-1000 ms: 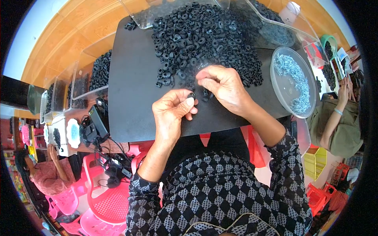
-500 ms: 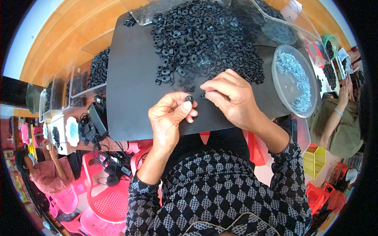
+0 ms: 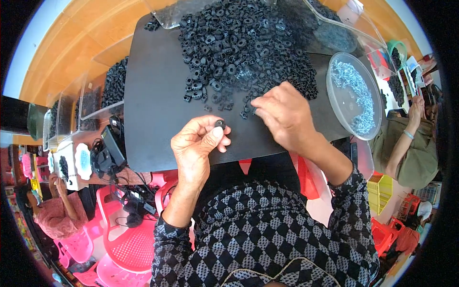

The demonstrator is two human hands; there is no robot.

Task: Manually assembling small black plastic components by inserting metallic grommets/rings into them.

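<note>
Between thumb and fingers, my left hand [image 3: 193,143] pinches a small black plastic part [image 3: 220,124] with a round hole, held over the near side of the dark table [image 3: 153,110]. My right hand [image 3: 289,115] is closed, thumb and fingertips together at the near edge of a heap of black plastic parts [image 3: 239,48]. A few small black pieces [image 3: 245,114] lie right beside these fingertips. Whatever the right fingers hold, if anything, is hidden. To the right of that hand stands a round clear tub [image 3: 333,103] holding many small shiny, bluish-silver pieces.
Clear plastic bins [image 3: 91,103] of black parts stand left of the table, near black cables and an adapter [image 3: 113,143]. Pink chairs [image 3: 129,244] are at lower left. Another person's arm [image 3: 404,143] is at the right, and a person in pink [image 3: 62,215] at the far left.
My right hand has shifted slightly right and turned, its fingertips now at loose pieces by the heap. My left hand has moved slightly left and down, still holding the black part.
</note>
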